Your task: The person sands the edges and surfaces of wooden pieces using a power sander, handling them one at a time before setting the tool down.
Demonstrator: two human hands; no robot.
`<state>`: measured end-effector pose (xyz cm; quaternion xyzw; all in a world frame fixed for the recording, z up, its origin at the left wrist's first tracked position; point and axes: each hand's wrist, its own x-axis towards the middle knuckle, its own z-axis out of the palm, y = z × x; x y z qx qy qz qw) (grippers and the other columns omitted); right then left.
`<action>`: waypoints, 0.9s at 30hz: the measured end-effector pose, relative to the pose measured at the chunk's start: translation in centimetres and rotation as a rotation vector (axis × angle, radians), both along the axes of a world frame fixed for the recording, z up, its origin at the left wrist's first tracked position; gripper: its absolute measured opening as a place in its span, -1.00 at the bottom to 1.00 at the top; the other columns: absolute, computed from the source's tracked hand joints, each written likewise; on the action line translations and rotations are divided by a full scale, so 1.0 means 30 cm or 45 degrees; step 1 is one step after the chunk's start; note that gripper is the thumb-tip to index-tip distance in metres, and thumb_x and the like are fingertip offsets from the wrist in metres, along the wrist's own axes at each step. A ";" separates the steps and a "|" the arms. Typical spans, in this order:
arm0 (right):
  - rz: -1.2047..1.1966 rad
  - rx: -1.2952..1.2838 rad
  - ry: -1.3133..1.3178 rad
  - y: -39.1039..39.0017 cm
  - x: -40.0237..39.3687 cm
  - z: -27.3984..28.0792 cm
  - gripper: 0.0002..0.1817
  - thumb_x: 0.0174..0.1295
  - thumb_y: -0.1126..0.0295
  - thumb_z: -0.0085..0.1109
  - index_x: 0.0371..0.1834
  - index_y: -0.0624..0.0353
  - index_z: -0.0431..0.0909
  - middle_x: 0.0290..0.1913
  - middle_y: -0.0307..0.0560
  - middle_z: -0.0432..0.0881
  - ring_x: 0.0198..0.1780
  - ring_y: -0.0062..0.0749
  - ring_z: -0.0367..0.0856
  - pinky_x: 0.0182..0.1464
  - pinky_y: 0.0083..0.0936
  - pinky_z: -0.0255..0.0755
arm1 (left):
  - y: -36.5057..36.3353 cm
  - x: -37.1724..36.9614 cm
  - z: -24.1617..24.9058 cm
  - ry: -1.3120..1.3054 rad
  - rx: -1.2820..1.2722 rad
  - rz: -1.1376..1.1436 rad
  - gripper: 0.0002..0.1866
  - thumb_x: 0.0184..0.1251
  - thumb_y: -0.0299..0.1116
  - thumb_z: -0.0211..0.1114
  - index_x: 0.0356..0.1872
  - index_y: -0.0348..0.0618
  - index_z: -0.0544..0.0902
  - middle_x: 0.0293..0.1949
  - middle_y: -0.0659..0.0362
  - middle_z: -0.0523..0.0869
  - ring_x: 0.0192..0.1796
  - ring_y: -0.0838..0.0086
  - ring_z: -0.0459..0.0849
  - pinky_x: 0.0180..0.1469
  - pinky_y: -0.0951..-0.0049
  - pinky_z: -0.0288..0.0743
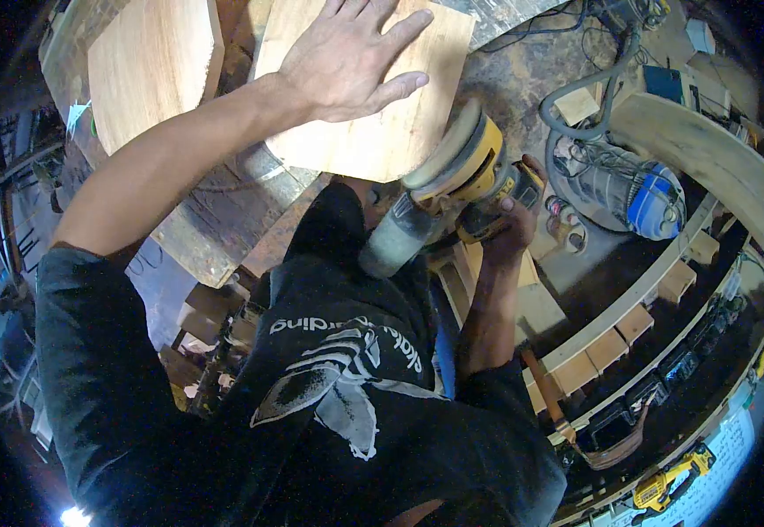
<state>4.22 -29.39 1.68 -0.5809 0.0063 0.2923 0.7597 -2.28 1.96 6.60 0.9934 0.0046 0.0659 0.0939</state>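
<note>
My left hand (340, 61) lies flat on a pale wooden board (355, 145), fingers spread. The board rests on the worktable, its near edge close to my body. My right hand (515, 215) is wrapped round the body of a yellow and black orbital sander (478, 171). The sander is tilted on its side, its round pad facing the board and right by its right edge. A cloudy dust canister (397, 235) sticks out of the sander towards my shirt.
A second pale board (153, 66) lies on the left of the table. To the right stand a grey and blue vacuum (654, 198) with a grey hose (550, 105) and a curved wooden piece (707, 145). A hammer (547, 395) and a yellow power tool (673, 479) are at lower right.
</note>
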 end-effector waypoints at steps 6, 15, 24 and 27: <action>-0.030 0.048 0.017 0.009 0.007 -0.013 -0.09 -0.11 0.33 0.38 0.44 0.23 0.29 0.12 0.01 0.48 0.10 -0.07 0.67 0.18 -0.20 0.65 | 0.002 0.004 -0.002 0.031 0.010 -0.018 -0.14 0.50 0.24 0.08 0.46 -0.41 0.39 0.40 -0.50 0.34 0.44 -0.38 0.31 0.55 -0.24 0.10; -0.010 -0.020 -0.011 0.005 0.014 0.002 -0.09 -0.12 0.29 0.36 0.43 0.24 0.30 0.11 0.00 0.49 0.11 -0.12 0.67 0.18 -0.25 0.63 | 0.007 0.015 0.009 0.028 -0.009 -0.079 -0.16 0.50 0.23 0.09 0.43 -0.42 0.41 0.40 -0.49 0.34 0.43 -0.38 0.30 0.53 -0.27 0.09; -0.057 0.057 0.044 -0.014 0.018 -0.044 -0.07 -0.18 0.30 0.59 0.37 0.10 0.37 0.19 -0.04 0.57 0.14 -0.14 0.68 0.20 -0.26 0.65 | 0.002 0.021 0.008 0.031 0.013 -0.095 -0.18 0.51 0.22 0.10 0.44 -0.38 0.42 0.41 -0.48 0.33 0.45 -0.40 0.28 0.53 -0.29 0.09; -0.022 0.001 0.015 -0.028 0.022 -0.059 -0.05 -0.22 0.29 0.62 0.37 0.08 0.38 0.18 -0.04 0.57 0.16 -0.14 0.67 0.22 -0.27 0.64 | 0.001 0.018 0.005 0.036 0.034 -0.095 -0.18 0.51 0.22 0.11 0.44 -0.38 0.41 0.41 -0.50 0.32 0.46 -0.42 0.28 0.54 -0.30 0.09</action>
